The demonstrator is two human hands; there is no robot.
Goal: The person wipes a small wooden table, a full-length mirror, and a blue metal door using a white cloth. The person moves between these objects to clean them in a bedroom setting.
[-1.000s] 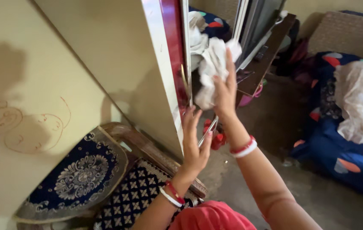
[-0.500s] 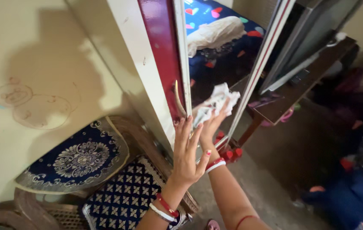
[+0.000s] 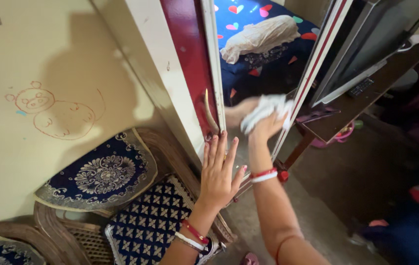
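Observation:
My right hand (image 3: 263, 130) presses a crumpled white cloth (image 3: 267, 109) against the mirror (image 3: 258, 59) on a cupboard door, low down near its right edge. The glass reflects a blue bed cover and a pale bundle. My left hand (image 3: 218, 169) lies flat with fingers spread on the lower left of the mirror, just under the curved brass handle (image 3: 210, 114) on the dark red door frame (image 3: 190, 59). Both wrists wear red and white bangles.
A wooden chair with blue patterned cushions (image 3: 104, 174) stands against the cream wall (image 3: 27, 108), which bears red doodles. A dark wooden table (image 3: 362, 93) with a screen on it stands right of the cupboard. Blue bedding (image 3: 411, 235) lies on the grey floor at the lower right.
My right hand has carried the cloth along the mirror, down and then back up to the right. My left hand stays flat on the glass. The view has shifted slightly.

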